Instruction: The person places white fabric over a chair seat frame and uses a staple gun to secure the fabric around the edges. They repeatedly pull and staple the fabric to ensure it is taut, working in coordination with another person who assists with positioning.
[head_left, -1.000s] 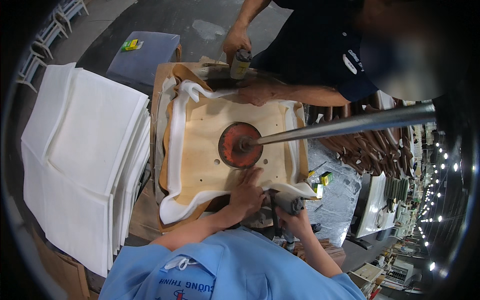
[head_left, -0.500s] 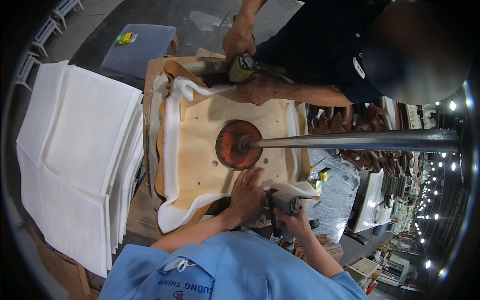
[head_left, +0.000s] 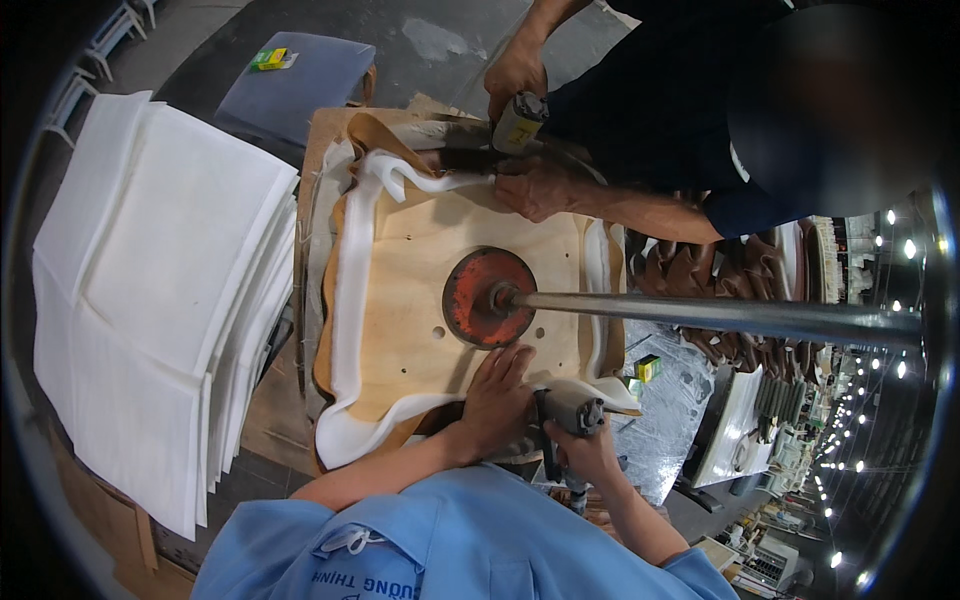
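Observation:
A pale plywood panel (head_left: pixel 410 330) lies with white padding (head_left: pixel 350 280) and a brown cover (head_left: pixel 325 345) folded up around its edges. On the panel's middle presses a round red metal disc (head_left: pixel 490 297) at the end of a long steel rod (head_left: pixel 700 310). My left hand (head_left: pixel 497 400) rests flat at the panel's near edge, fingers stretched toward the disc, holding nothing. My right hand (head_left: pixel 588 452) is closed round the handle of a pneumatic staple gun (head_left: pixel 572 408), its nose at the near edge, just right of my left hand. The nose's exact contact is hidden.
Across the panel, a co-worker's hand (head_left: pixel 515 75) holds another staple gun (head_left: pixel 521 120); their other hand (head_left: pixel 537 190) presses the far edge. White sheets (head_left: pixel 170 250) are stacked at left. A grey cushion (head_left: pixel 295 85) bears a small box (head_left: pixel 270 60). Brown covers (head_left: pixel 720 270) lie at right.
The whole view has shifted slightly. The co-worker's staple gun has moved right and a little away from the far edge. My hands stay nearly in place, my right still on its staple gun.

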